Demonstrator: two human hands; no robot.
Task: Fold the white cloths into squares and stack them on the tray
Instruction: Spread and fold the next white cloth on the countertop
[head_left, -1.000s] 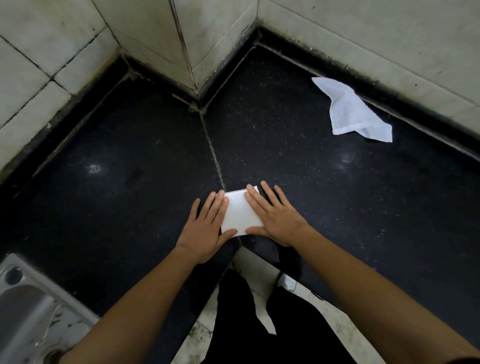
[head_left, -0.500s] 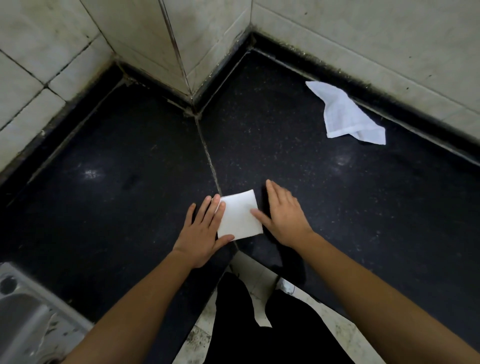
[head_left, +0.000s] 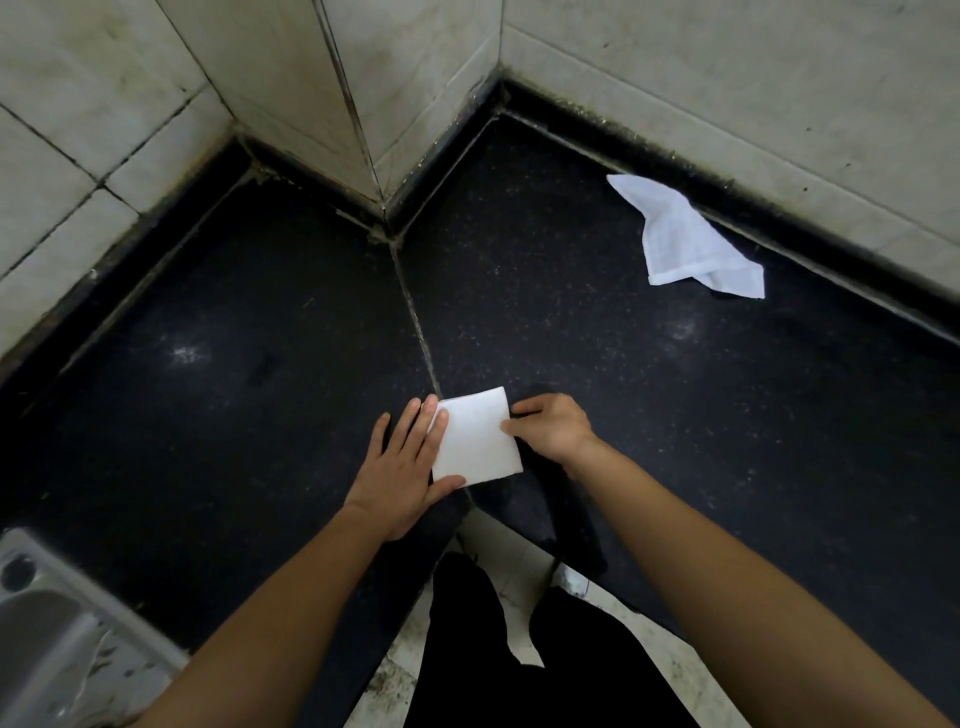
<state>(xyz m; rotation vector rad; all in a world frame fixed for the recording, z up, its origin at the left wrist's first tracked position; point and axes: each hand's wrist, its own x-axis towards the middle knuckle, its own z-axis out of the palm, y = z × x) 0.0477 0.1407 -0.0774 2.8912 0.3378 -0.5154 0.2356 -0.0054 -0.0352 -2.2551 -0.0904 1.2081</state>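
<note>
Presently on view, item by item:

1. Folded cloth (head_left: 475, 436): white, folded to a near-square, lying flat on the black table (head_left: 208, 415), across the seam (head_left: 415, 322) between two slabs, near the middle of the view
2. Left hand (head_left: 402, 462): at 9 o'clock of the folded cloth; fingers straight and close together, tips laid on the cloth's left edge, thumb stretched against its lower left corner; nothing gripped
3. Right hand (head_left: 553, 428): at 3 o'clock of the folded cloth; fingers curled under, thumb tip on the cloth's right edge, pinching that edge
4. Loose cloth (head_left: 685, 244): white, rumpled, not folded square; at 2 o'clock, well apart from the folded cloth, near the tiled wall (head_left: 727, 104)
5. Steel sink (head_left: 47, 623): at 8 o'clock, partly in view, beside the table's near left part
</note>
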